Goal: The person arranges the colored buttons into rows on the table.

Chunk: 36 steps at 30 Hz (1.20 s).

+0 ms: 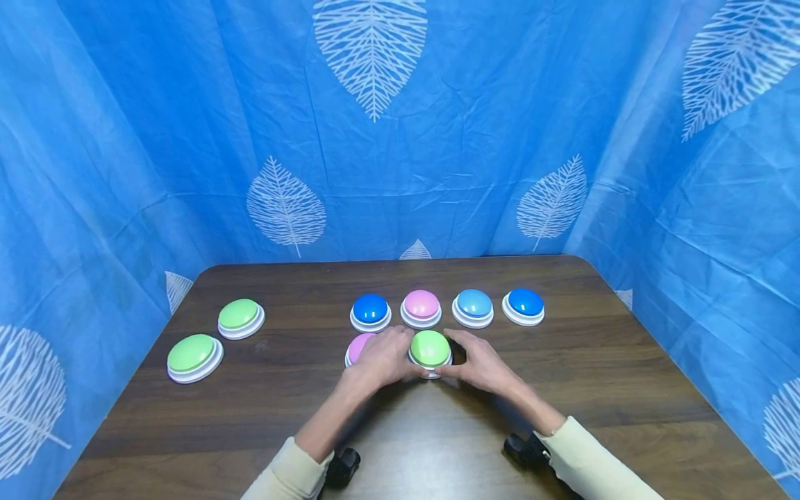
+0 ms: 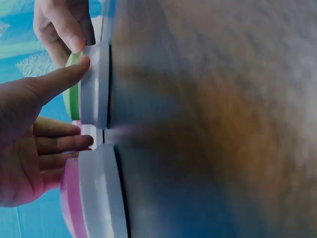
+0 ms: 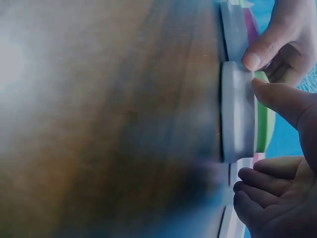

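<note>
A green dome push button (image 1: 430, 348) on a round white base stands on the wooden table in the head view. From its left my left hand (image 1: 386, 357) holds it, thumb at the near side of the base. Opposite, my right hand (image 1: 481, 364) grips it with its thumb also at the near edge; the thumbs almost meet. A pink button (image 1: 359, 347) stands just left, partly hidden behind my left hand. In the left wrist view, the left thumb (image 2: 74, 72) lies against the white base, and my left fingers reach between the green and pink buttons.
Behind my hands runs a row: a dark blue button (image 1: 370, 309), a pink button (image 1: 421, 305), a light blue button (image 1: 473, 305) and another dark blue button (image 1: 523, 303). Two green buttons (image 1: 192, 354) stand far left. A blue leaf-print curtain (image 1: 450, 139) surrounds the table (image 1: 300, 403).
</note>
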{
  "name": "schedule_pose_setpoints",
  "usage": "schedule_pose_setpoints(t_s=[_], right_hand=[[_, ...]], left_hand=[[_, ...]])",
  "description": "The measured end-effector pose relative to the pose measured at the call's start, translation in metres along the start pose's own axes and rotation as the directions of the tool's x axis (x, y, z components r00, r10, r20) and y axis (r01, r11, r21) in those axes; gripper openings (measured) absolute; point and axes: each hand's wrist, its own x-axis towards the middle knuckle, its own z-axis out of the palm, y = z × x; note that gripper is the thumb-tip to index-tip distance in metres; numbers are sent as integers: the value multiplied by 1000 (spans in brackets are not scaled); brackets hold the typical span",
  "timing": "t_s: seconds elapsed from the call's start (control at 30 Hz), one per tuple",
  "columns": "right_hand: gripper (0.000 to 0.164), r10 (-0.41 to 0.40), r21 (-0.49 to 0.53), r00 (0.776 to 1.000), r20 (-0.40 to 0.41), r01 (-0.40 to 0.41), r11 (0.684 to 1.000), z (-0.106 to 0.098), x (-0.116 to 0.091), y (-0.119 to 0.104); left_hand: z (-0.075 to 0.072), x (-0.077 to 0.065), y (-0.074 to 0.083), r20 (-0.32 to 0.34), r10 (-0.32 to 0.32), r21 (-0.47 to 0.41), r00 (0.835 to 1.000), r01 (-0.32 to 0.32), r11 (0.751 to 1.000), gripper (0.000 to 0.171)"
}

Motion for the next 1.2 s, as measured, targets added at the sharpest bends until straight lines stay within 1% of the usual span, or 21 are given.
schedule_pose_setpoints(t_s=[0.1, 0.17, 0.27, 0.4, 0.47, 0.53, 0.6, 0.77, 1.0, 1.1, 1.2], right_hand=[[77, -11, -5, 1000, -7, 11, 1000, -3, 3, -5], [77, -38, -5, 999, -18, 38, 999, -5, 6, -9], [78, -73, -5, 997, -23, 73, 997, -5, 11, -19], [80, -82, 8, 996, -24, 82, 997, 0, 19, -38], [80, -88, 13, 996, -30, 89, 996, 4, 23, -47], [79, -107, 26, 994, -26, 108, 994, 8, 27, -57], [79, -130, 38, 991, -15, 131, 991, 14, 30, -67], [79, -176, 65, 983, 51, 173, 983, 34, 40, -92], [80, -227, 61, 969, 96, 221, 973, 68, 57, -127], [80, -246, 61, 961, 124, 240, 969, 80, 65, -145], [81, -274, 44, 953, 133, 270, 962, 91, 73, -162]], left_hand=[[-5, -3, -4, -14, 17, -49, 1000, -17, 999, 72], [-10, -5, -6, -32, 18, -68, 999, -20, 997, 69], [-19, -11, -13, -42, -24, -89, 999, 20, 996, 68], [-31, -31, -30, -84, -98, -111, 992, 88, 990, 75], [-37, -43, -40, -108, -134, -126, 985, 120, 985, 78], [-43, -55, -49, -118, -176, -141, 977, 159, 977, 80], [-49, -66, -58, -107, -223, -147, 969, 207, 967, 81], [-63, -95, -79, -95, -318, -136, 944, 304, 943, 86], [-79, -132, -112, -114, -392, -151, 913, 374, 915, 92], [-86, -147, -126, -116, -417, -166, 901, 397, 903, 93], [-92, -162, -139, -120, -448, -162, 886, 427, 889, 94]])
